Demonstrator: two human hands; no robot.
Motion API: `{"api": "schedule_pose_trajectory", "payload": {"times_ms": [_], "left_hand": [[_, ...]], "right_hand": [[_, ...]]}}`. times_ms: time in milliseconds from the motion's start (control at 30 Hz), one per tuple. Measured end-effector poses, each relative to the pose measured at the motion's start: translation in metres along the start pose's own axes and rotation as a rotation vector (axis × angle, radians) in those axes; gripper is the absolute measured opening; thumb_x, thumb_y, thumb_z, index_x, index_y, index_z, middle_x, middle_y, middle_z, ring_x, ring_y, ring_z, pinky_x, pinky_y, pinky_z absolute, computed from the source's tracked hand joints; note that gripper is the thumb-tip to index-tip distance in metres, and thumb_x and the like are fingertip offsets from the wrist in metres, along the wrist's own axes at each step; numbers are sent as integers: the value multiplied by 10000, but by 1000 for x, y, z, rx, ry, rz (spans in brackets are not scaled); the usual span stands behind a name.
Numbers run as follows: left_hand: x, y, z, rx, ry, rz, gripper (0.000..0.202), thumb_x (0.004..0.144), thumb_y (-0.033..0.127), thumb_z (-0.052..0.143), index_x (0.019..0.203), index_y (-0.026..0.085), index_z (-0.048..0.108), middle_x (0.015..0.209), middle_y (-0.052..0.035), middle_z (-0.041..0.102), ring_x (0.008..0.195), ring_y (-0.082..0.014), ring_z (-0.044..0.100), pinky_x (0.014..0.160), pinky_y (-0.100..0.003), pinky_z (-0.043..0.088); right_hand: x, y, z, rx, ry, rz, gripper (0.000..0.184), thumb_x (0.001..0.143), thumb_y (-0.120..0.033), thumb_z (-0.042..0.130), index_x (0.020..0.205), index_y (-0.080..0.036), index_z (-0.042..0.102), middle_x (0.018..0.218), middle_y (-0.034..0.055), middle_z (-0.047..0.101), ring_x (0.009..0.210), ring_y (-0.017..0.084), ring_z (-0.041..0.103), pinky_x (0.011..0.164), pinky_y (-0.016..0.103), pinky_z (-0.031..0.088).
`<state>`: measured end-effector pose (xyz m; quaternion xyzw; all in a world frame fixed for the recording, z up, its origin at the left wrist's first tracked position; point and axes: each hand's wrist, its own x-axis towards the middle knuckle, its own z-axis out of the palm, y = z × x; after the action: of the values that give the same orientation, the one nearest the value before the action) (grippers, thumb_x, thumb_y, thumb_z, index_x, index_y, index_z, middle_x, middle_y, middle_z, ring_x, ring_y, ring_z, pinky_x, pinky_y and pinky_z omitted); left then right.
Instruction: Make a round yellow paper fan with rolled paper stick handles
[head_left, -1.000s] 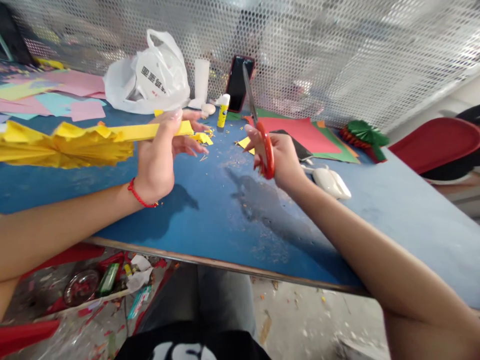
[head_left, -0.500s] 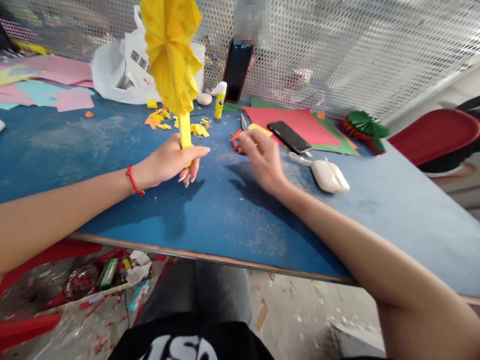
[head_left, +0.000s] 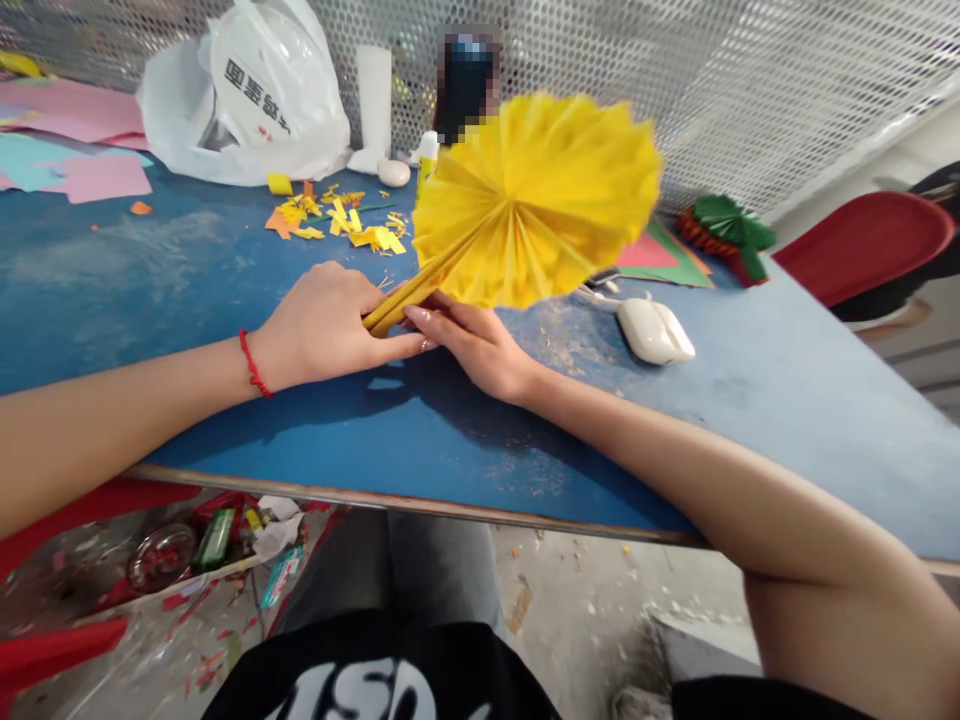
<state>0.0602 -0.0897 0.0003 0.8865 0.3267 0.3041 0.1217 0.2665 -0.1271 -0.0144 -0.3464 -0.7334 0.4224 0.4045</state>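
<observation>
A yellow pleated paper fan (head_left: 532,200) is spread into a wide round shape above the blue table (head_left: 150,270). Its folded yellow stem runs down-left to my hands. My left hand (head_left: 326,325), with a red string at the wrist, is closed around the stem's end. My right hand (head_left: 472,340) meets it from the right, its fingers pinching the same stem just under the fan. Both hands rest on the tabletop near its middle.
Yellow and orange paper scraps (head_left: 337,220) lie behind the hands. A white plastic bag (head_left: 247,95), a white tube (head_left: 373,105), a white earbud case (head_left: 654,330), a green and red paper fan (head_left: 724,228), and pink and blue sheets (head_left: 67,150) lie around. Mesh screen behind.
My right hand put down the orange scissors and came to the stem. The fan swung from lying left, to upright, and has now spread wide to the right.
</observation>
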Motion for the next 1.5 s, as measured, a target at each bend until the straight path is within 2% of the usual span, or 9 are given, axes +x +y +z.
{"api": "schedule_pose_trajectory", "payload": {"times_ms": [100,233,433,633,900,1067,1267,1367,1500], "left_hand": [[-1,-2,-2,-34,-12,27,604,895,702,727,525,251,570,425,12,433,424,-171,319,579,-343,154],[-3,-2,-4,-68,15,10,549,922,749,698,682,254,691,513,-6,522,447,-191,400,578,-344,196],[-4,7,-5,-140,28,118,568,1123,551,432,646,255,515,490,-14,525,416,-191,470,512,-343,245],[-3,6,-5,-249,25,58,536,1094,563,537,653,258,535,463,5,520,419,-194,497,481,-325,284],[-3,-2,-1,-274,51,-54,285,928,446,773,741,239,712,493,17,589,431,-181,506,522,-314,284],[4,-13,-8,-178,232,-111,193,821,297,862,680,259,736,499,31,545,488,-180,428,589,-348,229],[22,-66,-25,-184,508,-70,225,738,226,1018,724,251,795,620,16,524,624,-170,351,641,-357,244],[29,-88,-33,-191,610,-1,261,722,313,1059,806,253,819,816,-5,548,718,-167,360,662,-341,296],[28,-90,-36,-40,666,148,350,894,563,902,831,240,781,886,-41,520,855,-206,444,776,-353,371]], "right_hand": [[2,4,-3,37,40,55,271,982,-502,673,959,-235,711,1046,39,782,1055,230,718,1026,390,604],[3,8,-5,131,78,67,218,946,-437,688,961,-226,742,1127,26,798,1175,217,710,1141,378,556],[4,10,-6,225,96,130,262,972,-484,631,998,-255,758,1109,21,789,1115,220,726,978,370,636],[6,7,-6,248,201,188,275,921,-493,693,1004,-232,715,1153,49,778,1140,235,723,903,364,669],[4,5,-7,262,129,145,304,843,-519,692,962,-247,630,1026,49,748,1022,236,741,819,356,657],[7,8,-6,75,327,180,278,895,-498,621,1060,-277,584,1084,27,718,874,173,722,722,289,605],[13,29,-26,-196,589,126,242,1006,-493,594,1100,-271,614,1050,45,660,807,154,647,638,263,544],[17,38,-42,-233,697,68,212,1008,-455,622,1050,-247,620,944,29,650,761,148,639,644,272,524],[22,39,-53,-278,757,21,231,1015,-413,646,887,-227,596,777,-7,648,676,130,623,662,275,483]]}}
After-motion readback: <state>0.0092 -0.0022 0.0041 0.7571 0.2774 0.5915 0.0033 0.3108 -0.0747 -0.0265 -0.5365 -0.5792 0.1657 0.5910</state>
